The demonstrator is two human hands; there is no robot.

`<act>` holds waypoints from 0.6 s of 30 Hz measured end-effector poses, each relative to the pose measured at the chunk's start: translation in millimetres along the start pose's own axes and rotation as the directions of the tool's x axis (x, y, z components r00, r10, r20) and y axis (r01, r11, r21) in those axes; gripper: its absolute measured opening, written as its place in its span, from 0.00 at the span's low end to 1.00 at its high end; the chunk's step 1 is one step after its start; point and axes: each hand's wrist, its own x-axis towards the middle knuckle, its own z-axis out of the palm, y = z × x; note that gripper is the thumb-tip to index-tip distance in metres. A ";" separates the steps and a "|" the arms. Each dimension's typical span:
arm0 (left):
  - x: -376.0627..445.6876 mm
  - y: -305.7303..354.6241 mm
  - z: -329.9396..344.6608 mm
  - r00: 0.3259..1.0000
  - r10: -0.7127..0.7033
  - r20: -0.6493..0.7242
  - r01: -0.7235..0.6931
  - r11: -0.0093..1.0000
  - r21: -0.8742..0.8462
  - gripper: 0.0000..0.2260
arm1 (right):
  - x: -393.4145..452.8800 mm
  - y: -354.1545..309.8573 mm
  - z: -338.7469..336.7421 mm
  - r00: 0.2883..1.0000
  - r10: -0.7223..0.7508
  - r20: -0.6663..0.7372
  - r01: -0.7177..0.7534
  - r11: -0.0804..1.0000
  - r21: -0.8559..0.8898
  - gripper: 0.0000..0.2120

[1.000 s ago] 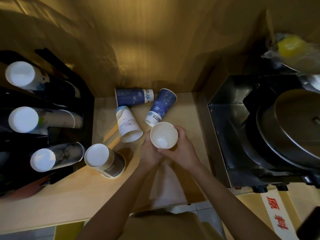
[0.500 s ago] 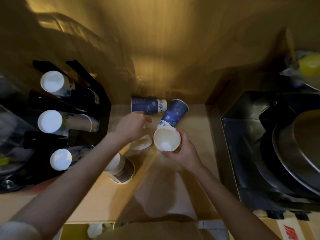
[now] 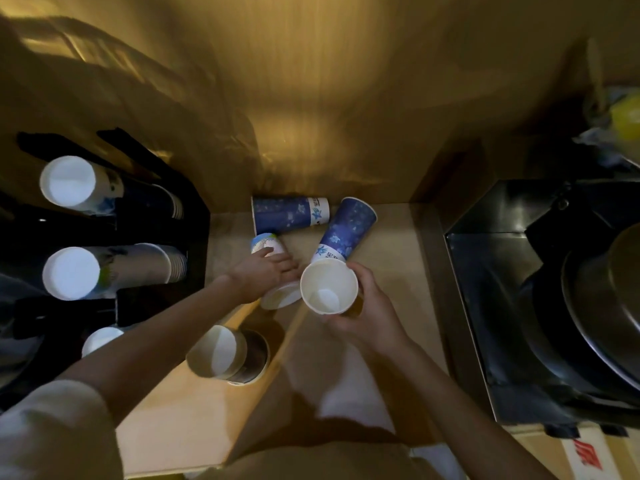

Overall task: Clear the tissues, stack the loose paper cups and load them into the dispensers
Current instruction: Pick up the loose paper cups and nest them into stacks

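My right hand (image 3: 367, 308) holds a white paper cup (image 3: 328, 286) upright, mouth towards me, above the wooden counter (image 3: 180, 420). My left hand (image 3: 264, 274) lies over a white cup with a light blue base (image 3: 268, 245) that rests on its side, fingers wrapped on it. Two dark blue cups lie behind: one (image 3: 290, 214) flat against the wall, the other (image 3: 346, 230) slanted towards my right hand. A brown-and-white cup (image 3: 227, 355) lies on its side nearer me. The black dispenser rack (image 3: 149, 237) at left holds several cup stacks (image 3: 71, 273).
A steel machine with a large round lid (image 3: 595, 306) fills the right side. A wooden wall (image 3: 311, 98) closes the back. A yellow item in a plastic bag (image 3: 623, 123) sits at the far right top.
My left hand has left the held cup, reached to the lying white cup and settled its fingers on it. My right hand keeps the white cup.
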 end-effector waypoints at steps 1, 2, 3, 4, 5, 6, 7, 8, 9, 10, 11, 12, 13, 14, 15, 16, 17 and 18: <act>0.2 -0.2 1.9 1.000 0.005 -0.015 -0.005 1.000 -0.018 0.29 | -0.1 0.0 0.3 1.000 -0.002 -0.007 0.002 1.000 0.002 0.41; 0.1 -1.1 3.1 0.999 0.007 -0.034 -0.009 0.999 -0.046 0.29 | 0.0 -0.1 0.6 1.000 -0.002 -0.010 0.002 1.000 0.001 0.41; -0.8 -2.3 1.9 0.998 0.003 -0.056 -0.007 0.996 -0.086 0.29 | -0.1 -1.0 0.9 1.000 0.001 -0.011 -0.001 1.000 -0.001 0.41; -1.8 -4.2 0.8 0.997 -0.010 -0.078 -0.001 0.990 -0.138 0.28 | 0.1 -1.4 1.3 1.000 0.005 -0.011 -0.005 1.000 -0.004 0.41; -3.5 -5.6 -2.0 0.994 -0.034 -0.101 0.012 0.978 -0.209 0.28 | 0.1 -1.7 1.4 1.000 0.006 -0.012 -0.006 1.000 -0.004 0.41; -5.2 -7.0 -5.5 0.991 -0.070 -0.116 0.033 0.954 -0.297 0.28 | 0.1 -1.6 1.5 1.000 0.005 -0.014 -0.005 1.000 -0.003 0.42; -8.3 -7.7 -10.1 0.986 -0.119 -0.117 0.065 0.918 -0.392 0.29 | -0.1 -1.6 1.2 1.000 0.005 -0.015 -0.005 1.000 -0.002 0.42; -12.4 -8.5 -14.2 0.979 -0.179 -0.100 0.109 0.870 -0.481 0.31 | -0.4 -1.5 1.0 1.000 0.006 -0.010 -0.006 1.000 -0.002 0.43; -17.3 -9.3 -18.0 0.968 -0.243 -0.071 0.164 0.816 -0.554 0.34 | -0.6 -1.7 0.8 1.000 0.007 -0.002 -0.007 1.000 -0.003 0.43; -22.5 -10.4 -21.9 0.951 -0.305 -0.051 0.212 0.763 -0.611 0.36 | -0.7 -2.0 0.5 1.000 0.005 0.005 -0.005 1.000 -0.005 0.44; -28.0 -12.4 -25.6 0.932 -0.361 -0.044 0.241 0.706 -0.666 0.38 | -0.7 -2.4 0.0 1.000 0.004 0.010 -0.004 1.000 -0.010 0.44; -34.3 -13.6 -31.7 0.909 -0.413 -0.059 0.244 0.640 -0.729 0.40 | -0.8 -2.3 -0.5 1.000 0.004 0.014 -0.004 1.000 -0.014 0.44; -41.6 -14.2 -39.4 0.881 -0.466 -0.079 0.229 0.568 -0.790 0.41 | -0.9 -2.4 -0.6 1.000 0.004 0.014 -0.004 1.000 -0.014 0.43; -49.3 -14.2 -47.7 0.853 -0.512 -0.097 0.203 0.499 -0.842 0.43 | -0.8 -1.8 -0.5 1.000 0.005 0.011 -0.005 1.000 -0.010 0.43; -57.7 -13.1 -57.6 0.827 -0.552 -0.112 0.176 0.442 -0.880 0.45 | -1.1 -1.2 -0.5 1.000 0.004 0.006 -0.004 1.000 -0.005 0.43; -65.8 -10.7 -67.2 0.801 -0.585 -0.127 0.151 0.403 -0.903 0.46 | -1.4 -0.2 -0.3 1.000 0.001 0.002 -0.001 1.000 0.002 0.42; -74.0 -6.8 -76.6 0.772 -0.614 -0.163 0.116 0.388 -0.914 0.46 | -1.9 0.3 0.2 1.000 0.000 0.001 0.000 1.000 0.010 0.42; -81.6 -1.2 -85.8 0.739 -0.639 -0.212 0.072 0.388 -0.919 0.46 | -2.5 0.6 0.6 1.000 -0.002 -0.001 0.002 1.000 0.018 0.42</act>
